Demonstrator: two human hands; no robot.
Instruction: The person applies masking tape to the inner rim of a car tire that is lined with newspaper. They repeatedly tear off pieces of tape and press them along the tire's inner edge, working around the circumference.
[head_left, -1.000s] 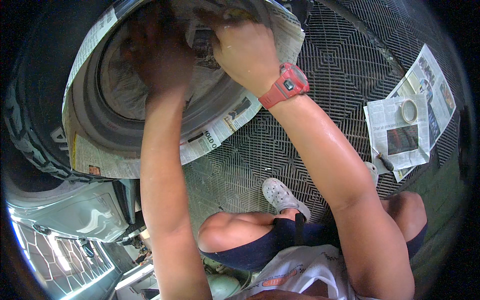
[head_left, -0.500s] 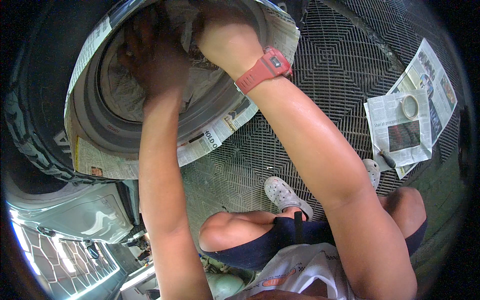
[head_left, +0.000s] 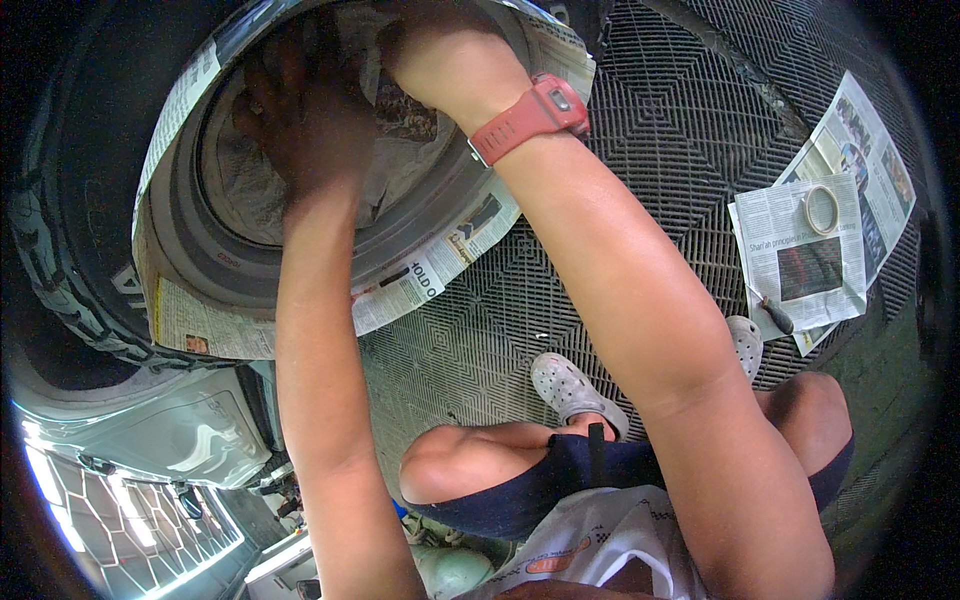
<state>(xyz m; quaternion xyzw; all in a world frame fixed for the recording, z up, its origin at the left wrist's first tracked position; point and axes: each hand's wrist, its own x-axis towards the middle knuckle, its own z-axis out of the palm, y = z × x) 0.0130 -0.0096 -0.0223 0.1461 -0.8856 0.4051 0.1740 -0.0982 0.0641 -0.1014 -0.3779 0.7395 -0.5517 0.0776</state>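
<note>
A wheel rim [head_left: 248, 272] with a dark tyre [head_left: 75, 215] around it fills the upper left. Newspaper sheets [head_left: 440, 262] stick out around the rim's edge, and a crumpled newspaper sheet [head_left: 245, 190] lines the inside. Deep in the rim, my left hand [head_left: 310, 120] lies against this lining with its fingers apart. My right hand [head_left: 435, 65] is bent inward beside it, at the lining's right part. Shadow and the hand's own back hide the right fingers, so their grip does not show. A red watch [head_left: 530, 115] is on my right wrist.
On the dark grid floor mat [head_left: 680, 180] at the right lie loose newspaper sheets [head_left: 880, 190], with a roll of tape [head_left: 821, 211] and a dark-handled tool [head_left: 776, 316] on them. My feet in pale clogs [head_left: 565, 387] are below. A silvery car body [head_left: 190, 430] stands lower left.
My right hand and wrist have shifted slightly within the rim, and more of the printed lining shows between my hands. The left hand stays nearly in place.
</note>
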